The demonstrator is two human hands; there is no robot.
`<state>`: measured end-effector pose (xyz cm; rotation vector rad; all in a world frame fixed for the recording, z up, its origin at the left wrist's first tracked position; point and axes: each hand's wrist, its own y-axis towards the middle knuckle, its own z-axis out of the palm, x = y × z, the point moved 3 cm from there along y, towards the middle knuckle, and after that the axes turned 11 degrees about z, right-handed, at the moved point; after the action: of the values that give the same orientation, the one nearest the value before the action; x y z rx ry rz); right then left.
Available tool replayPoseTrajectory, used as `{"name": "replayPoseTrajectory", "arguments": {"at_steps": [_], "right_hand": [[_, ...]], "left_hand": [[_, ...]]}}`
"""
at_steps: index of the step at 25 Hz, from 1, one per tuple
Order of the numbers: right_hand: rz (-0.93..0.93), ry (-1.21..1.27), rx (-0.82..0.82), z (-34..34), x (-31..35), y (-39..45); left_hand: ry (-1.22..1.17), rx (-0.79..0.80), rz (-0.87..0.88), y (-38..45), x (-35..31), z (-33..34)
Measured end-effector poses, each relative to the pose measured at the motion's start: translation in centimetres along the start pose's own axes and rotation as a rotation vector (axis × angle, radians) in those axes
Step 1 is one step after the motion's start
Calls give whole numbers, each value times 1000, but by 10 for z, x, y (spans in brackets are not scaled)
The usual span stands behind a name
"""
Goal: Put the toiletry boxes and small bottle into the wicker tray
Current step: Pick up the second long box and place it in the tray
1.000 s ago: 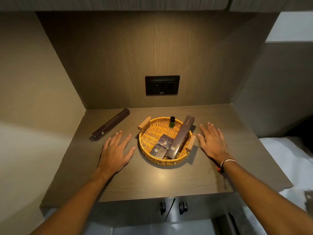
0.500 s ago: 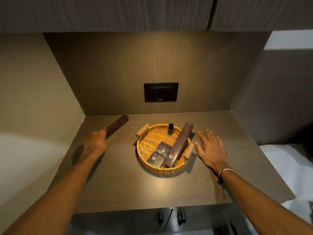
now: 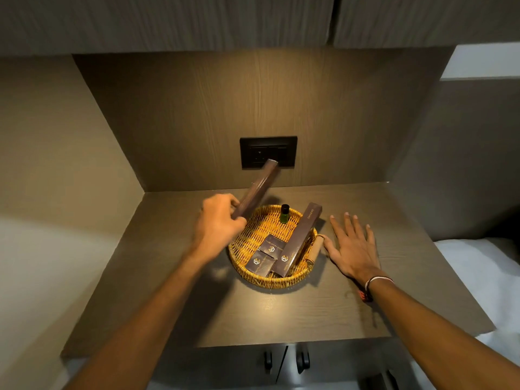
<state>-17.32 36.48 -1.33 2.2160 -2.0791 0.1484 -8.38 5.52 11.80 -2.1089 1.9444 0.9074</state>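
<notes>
tray (image 3: 254,277) holds three boxes, one bottle (image 3: 284,213); left hand (image 3: 218,223) grips fourth box (image 3: 257,188), right (image 3: 351,249) flat.

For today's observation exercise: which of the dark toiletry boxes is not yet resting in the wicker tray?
The long dark box in the left hand, raised over the wicker tray's left rim; the other long box and two small boxes lie inside.

The left hand (image 3: 218,225), flat on the counter (image 3: 281,313) a second ago, has grasped the long dark box (image 3: 257,190) at far left and lifted it, apparently clear, tilted over the left rim of the wicker tray (image 3: 270,280).
</notes>
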Motion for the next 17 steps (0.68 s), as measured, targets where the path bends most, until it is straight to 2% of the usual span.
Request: {"name": "replayPoseTrajectory", "arguments": {"at_steps": [3,7,17], "right_hand": [[1,8,-2,1,0,0],[11,21,-7,1,-1,2],[10,22,-30,1,-2,2]], "left_hand": [[109,107,37,-8,-17,22],[188,164,49,-5,-20,37],[333,161,124,-12,-25,47]]}}
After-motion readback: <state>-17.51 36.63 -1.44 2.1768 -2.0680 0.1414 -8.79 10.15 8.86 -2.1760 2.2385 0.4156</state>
